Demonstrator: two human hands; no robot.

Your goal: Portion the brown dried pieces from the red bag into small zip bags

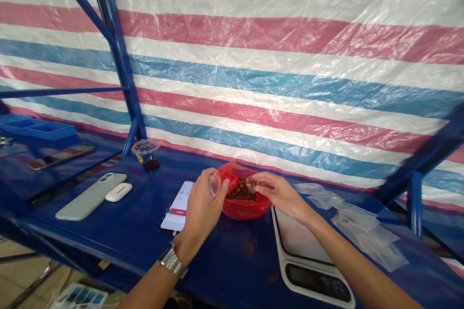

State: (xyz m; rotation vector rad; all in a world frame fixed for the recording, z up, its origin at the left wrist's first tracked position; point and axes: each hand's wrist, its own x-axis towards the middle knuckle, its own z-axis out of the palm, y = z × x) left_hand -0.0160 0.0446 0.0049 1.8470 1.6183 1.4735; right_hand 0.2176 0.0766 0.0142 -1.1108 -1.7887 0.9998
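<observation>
A red plastic bag (242, 208) full of small dark brown pieces (241, 193) sits on the blue shelf (224, 260). My left hand (203, 205), with a metal watch on the wrist, holds a small clear plastic bag (214, 183) beside the red bag's left rim. My right hand (273, 192) reaches over the red bag's right rim, its fingers pinched on a few of the brown pieces.
A white kitchen scale (308, 256) lies under my right forearm. Clear small bags (355, 224) are spread at the right. A lit phone (178, 205), a grey phone (90, 196), a white earbud case (118, 191) and a lidded cup (147, 153) lie to the left. A striped tarp hangs behind.
</observation>
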